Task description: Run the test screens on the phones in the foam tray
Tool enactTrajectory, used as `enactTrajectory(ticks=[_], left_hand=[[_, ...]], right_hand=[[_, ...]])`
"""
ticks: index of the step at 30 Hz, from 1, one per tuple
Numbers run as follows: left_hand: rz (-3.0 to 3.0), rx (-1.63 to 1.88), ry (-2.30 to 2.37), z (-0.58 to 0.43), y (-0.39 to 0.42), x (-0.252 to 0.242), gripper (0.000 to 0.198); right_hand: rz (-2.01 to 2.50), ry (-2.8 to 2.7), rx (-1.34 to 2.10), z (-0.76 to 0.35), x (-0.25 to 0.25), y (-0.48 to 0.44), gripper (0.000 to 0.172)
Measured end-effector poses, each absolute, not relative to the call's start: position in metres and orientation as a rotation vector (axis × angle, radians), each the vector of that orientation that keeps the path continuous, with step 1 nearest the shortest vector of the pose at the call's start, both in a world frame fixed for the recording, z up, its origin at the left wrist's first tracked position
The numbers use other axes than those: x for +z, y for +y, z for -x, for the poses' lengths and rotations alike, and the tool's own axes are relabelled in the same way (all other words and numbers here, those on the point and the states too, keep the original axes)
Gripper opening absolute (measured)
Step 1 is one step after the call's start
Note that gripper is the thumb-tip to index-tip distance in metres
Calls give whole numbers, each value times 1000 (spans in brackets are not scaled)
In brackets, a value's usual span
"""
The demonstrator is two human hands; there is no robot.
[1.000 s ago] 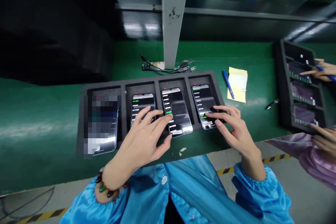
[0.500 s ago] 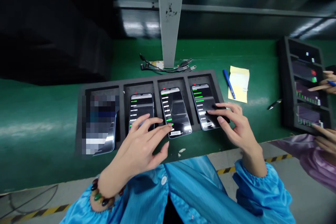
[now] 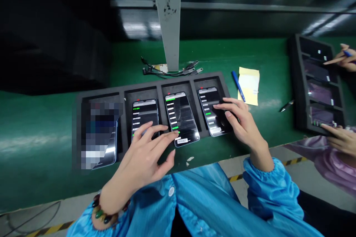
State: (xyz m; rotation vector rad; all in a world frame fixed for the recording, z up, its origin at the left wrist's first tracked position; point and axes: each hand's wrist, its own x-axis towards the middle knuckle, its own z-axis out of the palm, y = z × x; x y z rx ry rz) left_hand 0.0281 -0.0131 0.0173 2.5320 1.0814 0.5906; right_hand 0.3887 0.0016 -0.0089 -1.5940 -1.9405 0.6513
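Several smartphones rest in the compartments of a black foam tray [image 3: 122, 118] on the green bench. My left hand [image 3: 151, 152] has its fingers spread, with the index fingertip at the lower screen of the third phone from the left [image 3: 183, 113]. Its other fingers reach over the lower part of the second phone [image 3: 144, 113]. My right hand [image 3: 240, 120] is open, a fingertip at the screen of the rightmost phone [image 3: 210, 100]. Lists with white and green lines light these three screens. The leftmost phone [image 3: 112, 148] is mostly hidden by blurring.
Beyond the tray lie black cables [image 3: 172, 72] by a grey post [image 3: 169, 18]. To the right are a blue pen [image 3: 238, 86], yellow paper [image 3: 251, 94] and a black pen [image 3: 286, 106]. A co-worker's hands [image 3: 338, 137] work at another phone tray [image 3: 302, 92].
The list on the rightmost phone has scrolled, with fewer green lines showing. My hands hold nearly the same places over the phones. The view has shifted slightly. One co-worker's hand has moved farther up their tray.
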Motion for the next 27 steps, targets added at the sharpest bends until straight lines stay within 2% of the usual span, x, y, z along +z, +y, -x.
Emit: enactTrajectory(ticks=[27], left_hand=[[-2539,577,1074,-30,-12,16,34]], right_hand=[[1539,-1948,625,-388,-16,20,38]])
